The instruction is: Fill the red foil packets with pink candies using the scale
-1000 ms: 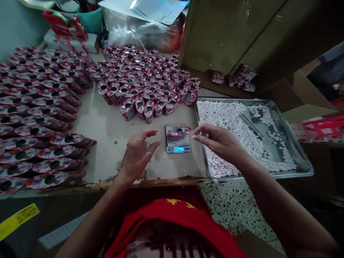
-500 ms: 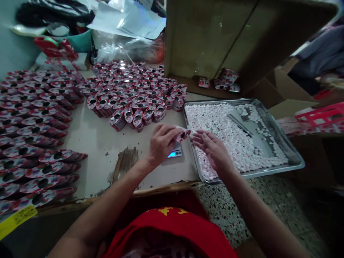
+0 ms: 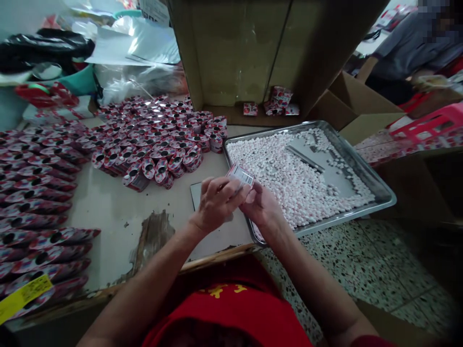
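A small red-and-white printed carton [image 3: 241, 174] is tilted between my two hands, over the tray's left edge. My left hand [image 3: 217, 201] is closed around it, fingers over its near side. Against the carton's lower right end, the fingers of my right hand [image 3: 263, 205] are curled, and their tips are partly hidden. Beneath my left hand lies a flat scale [image 3: 196, 192], mostly covered by the hand. Small white tablet-like pieces [image 3: 296, 202] are spread over the metal tray [image 3: 387, 195] to the right.
Many similar cartons with dark round holes [image 3: 162, 166] stand in rows on the table [image 3: 108, 207]. A metal bar [image 3: 305, 159] lies in the tray. Behind is a large cardboard box [image 3: 235, 53] holding several closed cartons [image 3: 250, 109]. Another person [image 3: 408, 53] sits at far right.
My right hand has moved from the tray's edge to the carton and its fingers have curled in. The carton has turned, so its printed side shows. The whole view has shifted.
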Available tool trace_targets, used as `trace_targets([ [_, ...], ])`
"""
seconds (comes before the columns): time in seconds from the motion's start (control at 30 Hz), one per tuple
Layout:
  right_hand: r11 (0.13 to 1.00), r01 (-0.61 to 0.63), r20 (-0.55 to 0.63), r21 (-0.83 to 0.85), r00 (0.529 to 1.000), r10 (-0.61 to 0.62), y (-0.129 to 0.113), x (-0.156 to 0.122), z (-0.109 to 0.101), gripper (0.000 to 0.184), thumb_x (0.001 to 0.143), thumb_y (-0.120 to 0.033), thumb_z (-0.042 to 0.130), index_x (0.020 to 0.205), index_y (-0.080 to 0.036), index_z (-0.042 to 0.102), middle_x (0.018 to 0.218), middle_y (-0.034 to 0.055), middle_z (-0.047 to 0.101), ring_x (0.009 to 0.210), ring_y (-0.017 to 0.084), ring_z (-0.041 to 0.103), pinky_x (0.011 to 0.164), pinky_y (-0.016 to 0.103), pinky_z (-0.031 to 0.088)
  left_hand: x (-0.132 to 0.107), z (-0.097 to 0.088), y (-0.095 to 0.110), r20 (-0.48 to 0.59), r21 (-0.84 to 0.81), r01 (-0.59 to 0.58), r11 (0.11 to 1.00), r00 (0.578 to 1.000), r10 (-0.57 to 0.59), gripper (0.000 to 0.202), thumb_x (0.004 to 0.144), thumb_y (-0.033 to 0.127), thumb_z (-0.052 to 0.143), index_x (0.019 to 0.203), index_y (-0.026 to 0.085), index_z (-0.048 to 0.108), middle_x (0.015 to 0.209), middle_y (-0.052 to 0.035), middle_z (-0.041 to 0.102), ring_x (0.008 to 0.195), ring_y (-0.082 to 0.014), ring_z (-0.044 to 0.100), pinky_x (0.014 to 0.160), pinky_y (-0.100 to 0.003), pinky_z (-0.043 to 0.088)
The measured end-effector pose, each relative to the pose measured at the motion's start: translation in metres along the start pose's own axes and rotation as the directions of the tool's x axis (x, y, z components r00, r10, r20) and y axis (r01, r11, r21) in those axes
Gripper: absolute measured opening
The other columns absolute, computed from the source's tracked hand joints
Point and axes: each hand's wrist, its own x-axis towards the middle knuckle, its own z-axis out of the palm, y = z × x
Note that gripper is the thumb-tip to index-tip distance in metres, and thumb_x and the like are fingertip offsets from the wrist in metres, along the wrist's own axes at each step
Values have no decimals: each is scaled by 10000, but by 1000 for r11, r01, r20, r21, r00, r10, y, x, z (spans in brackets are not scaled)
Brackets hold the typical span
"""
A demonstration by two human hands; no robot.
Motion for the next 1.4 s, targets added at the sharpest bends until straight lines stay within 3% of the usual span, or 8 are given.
trace_targets([
  [0.1,1000,23,-14,2,1000,-23,-1,0,2,364,1101,-197,328,1152,-175,688,809,40,758,726,167,718,677,264,635,2,4,0,-10,-12,28,1000,1000,-28,294,992,186,672,1211,349,781,1112,-43,765,1105,-239,618,975,-402,415],
  [0.23,999,0,-46,-34,999,-1,-1,-2,4,328,1086,-162,355,1131,-139,679,851,85,782,762,192,743,724,305,654,3,11,-2,-33,-94,310,946,949,-314,273,915,170,740,1139,318,788,1085,-52,756,1066,-256,628,989,-422,448],
  [0.43,990,-86,-81,-112,994,77,-7,-1,-3,215,1012,-85,482,1086,-157,670,874,97,763,713,164,734,602,228,627,-15,-11,-14,107,-368,735,570,642,-759,310,851,335,820,1127,230,725,1082,-43,751,998,-221,685,920,-347,542],
  [0.53,975,-85,-72,-204,995,71,-16,1,-7,158,973,-83,567,1049,-171,673,863,79,741,615,120,658,527,177,586,-34,-26,-16,266,-445,835,324,469,-842,408,810,390,863,1150,220,716,1081,-34,769,970,-208,722,901,-325,570],
  [0.6,954,-29,-11,-300,1000,27,-21,2,-7,183,901,-53,649,1034,-173,684,872,66,739,619,107,639,560,167,594,-47,-30,-17,344,-472,853,225,412,-844,426,801,397,872,1156,219,718,1083,-38,779,977,-212,740,912,-333,584],
  [0.87,741,78,199,-667,977,76,-18,-11,16,170,830,-203,824,968,-124,764,675,-10,646,488,42,419,438,124,398,-72,-54,-30,258,-405,840,362,485,-836,662,770,348,913,1374,258,660,1276,-97,750,1152,-250,704,1013,-417,541],
  [1.13,624,176,260,-761,965,45,-26,-20,46,214,790,-182,788,1000,-150,757,712,-8,650,590,76,533,550,160,466,-98,-114,-48,206,-477,877,51,168,-964,431,805,354,832,1197,214,722,1048,-51,765,938,-188,713,875,-331,555],
  [1.4,472,288,324,-833,946,-4,-10,-19,70,143,826,-185,719,957,-152,764,648,0,621,524,86,434,459,187,357,-90,-131,-48,80,-494,831,257,338,-938,441,821,318,838,1236,265,698,1083,-31,757,1029,-200,726,1023,-403,557],
])
